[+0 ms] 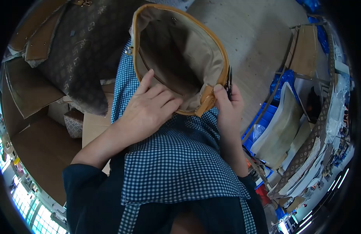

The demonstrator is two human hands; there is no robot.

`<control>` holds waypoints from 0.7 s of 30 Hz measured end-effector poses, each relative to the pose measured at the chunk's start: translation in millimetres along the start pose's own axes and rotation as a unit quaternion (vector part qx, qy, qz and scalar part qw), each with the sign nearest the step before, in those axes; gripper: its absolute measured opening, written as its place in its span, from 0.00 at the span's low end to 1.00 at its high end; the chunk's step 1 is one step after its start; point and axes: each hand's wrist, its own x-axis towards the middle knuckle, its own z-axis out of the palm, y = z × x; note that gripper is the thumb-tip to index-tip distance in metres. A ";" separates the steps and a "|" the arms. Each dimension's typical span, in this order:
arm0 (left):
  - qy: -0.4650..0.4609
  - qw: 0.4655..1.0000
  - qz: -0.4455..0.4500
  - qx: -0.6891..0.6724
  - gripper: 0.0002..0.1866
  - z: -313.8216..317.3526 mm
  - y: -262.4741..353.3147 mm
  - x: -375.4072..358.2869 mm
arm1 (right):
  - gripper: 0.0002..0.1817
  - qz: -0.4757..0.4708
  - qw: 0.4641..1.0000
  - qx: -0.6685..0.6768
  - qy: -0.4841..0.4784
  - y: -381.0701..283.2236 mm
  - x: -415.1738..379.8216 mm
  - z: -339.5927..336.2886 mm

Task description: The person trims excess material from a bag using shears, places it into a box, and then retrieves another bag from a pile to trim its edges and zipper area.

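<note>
A bag (200, 21) with tan trim, a zipper round its mouth and beige lining gapes open over my lap. My left hand (143, 111) grips its near rim, the index finger stretched along the edge and the other fingers bent over into the lining. At the right corner my right hand (229, 107) pinches the rim beside a tan zipper-end tab (206, 100). A slim black pointed tool (229, 80) sticks up from behind that hand's fingers; its kind cannot be made out. Small metal hardware (129, 50) sits on the bag's left side.
Brown patterned bag pieces (77, 50) are heaped at the left, above a cardboard box (48, 144). To the right stands a metal rack (280, 84) with a blue crate (262, 117) and sheet material (280, 128). My checked apron (176, 171) covers my lap.
</note>
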 end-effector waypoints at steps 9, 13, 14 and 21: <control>0.056 0.992 0.114 -0.005 0.06 -19.2 8.1 -2.3 | 0.24 -0.108 0.966 -0.234 -0.035 -33.4 -8.6 -3.0; 0.087 0.987 0.130 0.026 0.16 -48.4 22.7 -19.1 | 0.22 -0.140 0.908 -0.348 -0.186 -77.1 -34.7 -6.6; 0.156 0.980 0.112 0.055 0.21 -50.7 25.2 -19.2 | 0.22 -0.141 0.895 -0.354 -0.230 -84.5 -39.0 -3.3; 0.150 0.969 0.028 0.195 0.18 -55.7 -6.0 -35.9 | 0.16 -0.021 0.862 -0.389 -0.324 -96.4 -55.6 10.3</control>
